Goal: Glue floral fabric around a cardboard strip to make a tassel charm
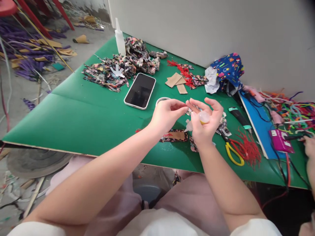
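My right hand [208, 126] is curled around a small translucent squeeze bottle [203, 117], its nozzle pointing down and left. My left hand [163, 114] is closed in a pinch, its fingertips meeting those of my right hand; whatever they hold is too small to make out. Just below, a floral fabric strip [185, 136] lies flat with a piece of brown card [178, 135] on it and a shiny red patch at its left. Part of a white ring-shaped object [161, 99] shows behind my left hand. More floral scraps [223, 126] lie partly hidden behind my right hand.
A phone [140, 91], a white nozzle bottle [120, 41] and heaped floral strips [105, 72] occupy the back left. Brown card pieces [176, 80] lie mid-table. Yellow-handled scissors [233, 154], red tassels [248, 147] and a cutter [240, 117] are at right. Another person's hand [309, 146] shows at the edge.
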Action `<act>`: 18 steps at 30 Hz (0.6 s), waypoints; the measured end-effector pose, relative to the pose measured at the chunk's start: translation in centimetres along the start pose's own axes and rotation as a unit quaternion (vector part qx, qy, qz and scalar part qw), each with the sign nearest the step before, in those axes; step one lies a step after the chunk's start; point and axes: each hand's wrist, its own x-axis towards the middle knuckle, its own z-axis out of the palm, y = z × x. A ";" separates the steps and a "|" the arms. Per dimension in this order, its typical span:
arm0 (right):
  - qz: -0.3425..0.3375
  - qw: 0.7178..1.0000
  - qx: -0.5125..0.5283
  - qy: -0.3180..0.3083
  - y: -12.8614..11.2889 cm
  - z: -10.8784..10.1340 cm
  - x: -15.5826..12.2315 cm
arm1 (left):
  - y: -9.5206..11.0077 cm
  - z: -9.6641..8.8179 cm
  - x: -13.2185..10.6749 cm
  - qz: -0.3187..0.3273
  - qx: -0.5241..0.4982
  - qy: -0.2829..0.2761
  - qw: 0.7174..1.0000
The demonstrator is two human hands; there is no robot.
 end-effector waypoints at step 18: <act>-0.013 0.999 -0.039 -0.017 0.2 0.1 -0.2 | 0.4 0.3 0.1 -0.093 -0.125 0.004 0.988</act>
